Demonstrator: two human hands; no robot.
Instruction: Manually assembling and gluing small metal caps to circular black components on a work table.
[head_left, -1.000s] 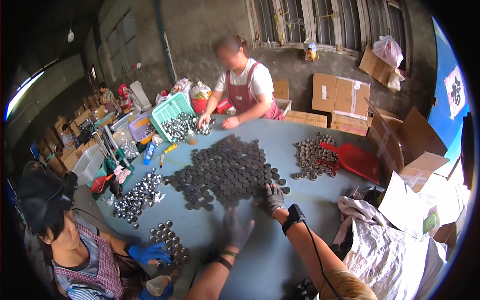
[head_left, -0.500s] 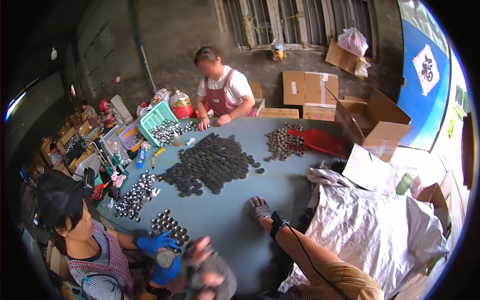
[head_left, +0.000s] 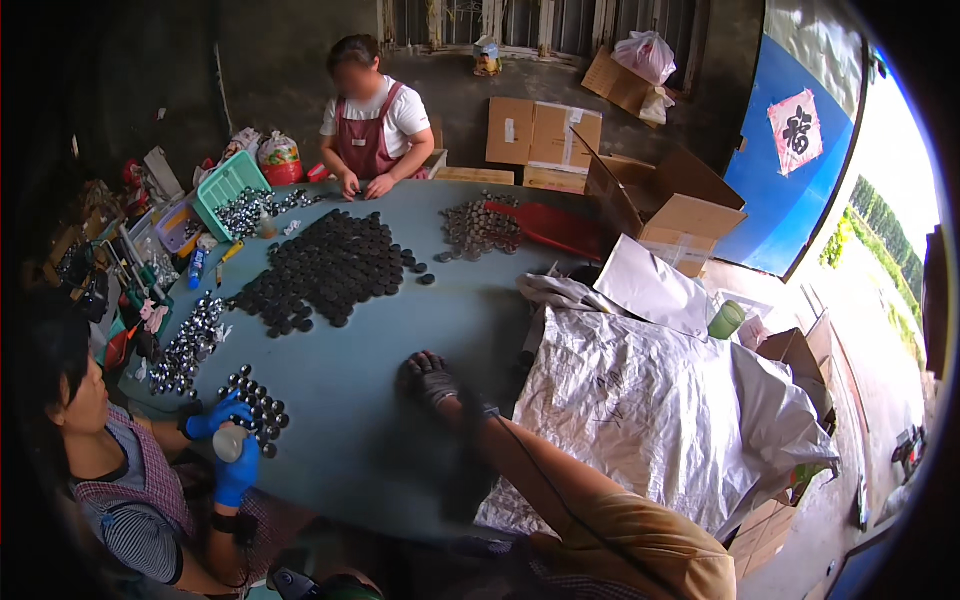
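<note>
My right hand point(head_left: 430, 380), in a grey glove with bare fingertips, lies palm down on the blue-grey table point(head_left: 350, 370) with its fingers stretched out. It holds nothing that I can see. A dark strap with a cable sits on its wrist. Beyond it spreads a wide patch of dark round caps point(head_left: 325, 265), lying close together on the tabletop; a few lie loose at its right edge. My left hand does not show; only dark, unclear shapes appear at the lower edge.
At left a co-worker's blue-gloved hands point(head_left: 232, 465) hold a pale round thing beside shiny caps point(head_left: 262, 408). Across the table stands another person point(head_left: 370, 140). A red scoop point(head_left: 550, 228), silvery sheet point(head_left: 640, 400), open carton point(head_left: 680, 205) and green basket point(head_left: 215, 195) lie around.
The view has swung right, so the table and people sit further left. My left hand, blurred near the co-worker before, has dropped out of sight. My right hand still rests on the table.
</note>
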